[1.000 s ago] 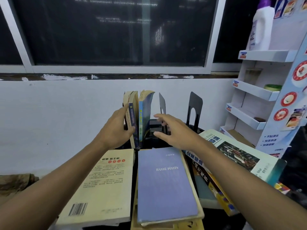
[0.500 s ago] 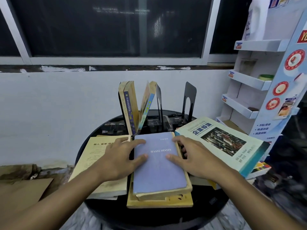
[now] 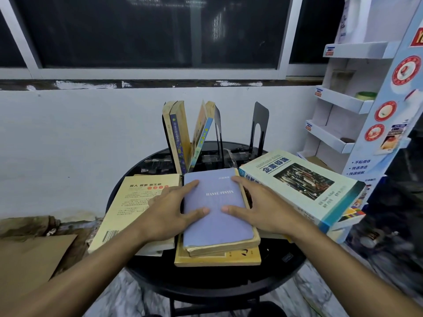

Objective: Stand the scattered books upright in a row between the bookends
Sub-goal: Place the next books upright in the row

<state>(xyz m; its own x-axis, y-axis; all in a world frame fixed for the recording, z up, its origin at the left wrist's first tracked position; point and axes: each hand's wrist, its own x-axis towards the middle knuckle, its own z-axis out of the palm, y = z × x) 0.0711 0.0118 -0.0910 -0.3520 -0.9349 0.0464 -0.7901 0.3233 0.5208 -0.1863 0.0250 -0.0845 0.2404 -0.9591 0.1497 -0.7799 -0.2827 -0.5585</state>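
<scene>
Both hands are on the matte lavender-blue paperback with yellowed page edges [image 3: 216, 208], lying flat at the centre of the round glossy black table [image 3: 283, 268] atop a stack of tan-covered books [image 3: 217, 259]. The left hand [image 3: 170, 213] lies with fingers spread, thumb on the cover, the others along its 9 o'clock edge; the right hand [image 3: 261, 207] mirrors it at 3 o'clock, fingers splayed flat, thumb on the cover, gripping nothing tight that I can see. At 12 o'clock two worn, yellowed paperbacks [image 3: 175, 133] stand upright together, a blue-spined one [image 3: 201, 136] tilting away from them against a thin black sheet-metal bookend [image 3: 218, 131]; a second arched black bookend [image 3: 259, 126] stands apart at 1 o'clock. At 9 o'clock a cream softcover with a barcode [image 3: 128, 209] lies flat; at 3 o'clock a thick pale-green textbook with a photo cover [image 3: 299, 181] rests on other books. Beyond it rises a white cardboard tiered display rack [image 3: 343, 99], with what may be a green-lidded tub [image 3: 365, 95] on a shelf — blurry there.
</scene>
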